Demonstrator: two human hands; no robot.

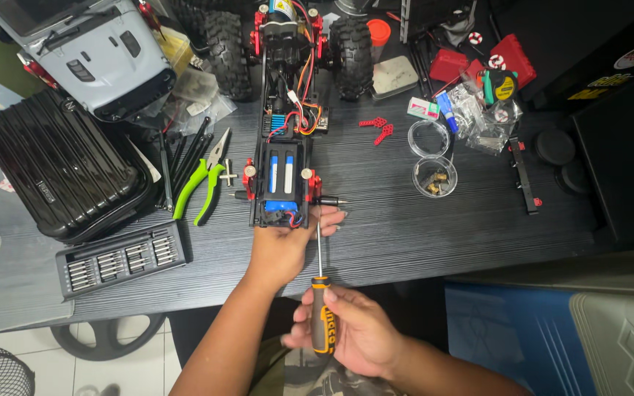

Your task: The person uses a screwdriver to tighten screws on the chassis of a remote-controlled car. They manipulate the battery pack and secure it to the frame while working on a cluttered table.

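Steadying the chassis point(285, 147) mid-desk, near end gripped by our left hand point(282, 246); right hand point(354, 330) wraps the screwdriver point(320, 293). Best we keep the shaft square to the screw, pressing lightly.

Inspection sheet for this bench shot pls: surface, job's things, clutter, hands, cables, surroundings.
Surface: dark wood-grain desk, crowded along its far half.
Job's things: model truck chassis with red fittings, blue battery in its near end; screwdriver with orange and black handle, tip at the chassis's near right corner.
Clutter: green-handled pliers, bit set tray, black ribbed case, grey truck body, two clear round dishes, bagged small parts.
Hands: left hand holds the chassis's near end; right hand grips the screwdriver handle.
Cables: red, orange and black wires along the chassis.
Surroundings: tiled floor, blue and grey box lower right.
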